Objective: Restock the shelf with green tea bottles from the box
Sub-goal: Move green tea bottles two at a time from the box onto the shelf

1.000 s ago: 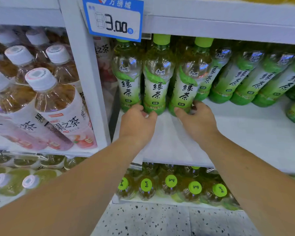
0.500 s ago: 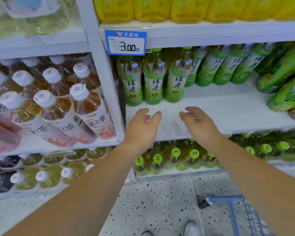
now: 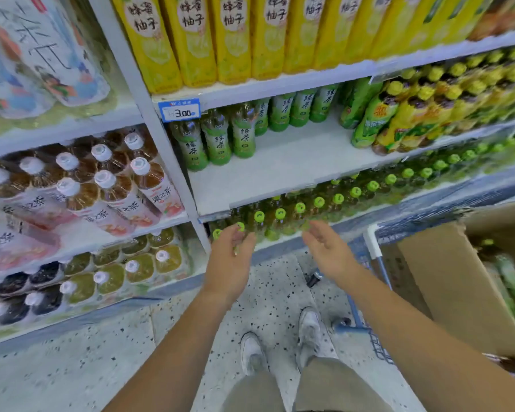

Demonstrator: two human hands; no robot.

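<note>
Both empty, left hand [image 3: 231, 257] and right hand [image 3: 329, 252], fingers spread, in front of the shelf [image 3: 295, 162]. Three tea bottles [image 3: 217, 144] upright at the shelf's left, more down in the box [image 3: 446, 281]. Could knock those three over with a careless push.

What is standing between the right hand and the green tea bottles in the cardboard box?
Nothing visible blocks the way. The right hand is empty and open, in the air left of the cardboard box. The box is open at the top, and the green tea bottles lie uncovered inside.
</note>
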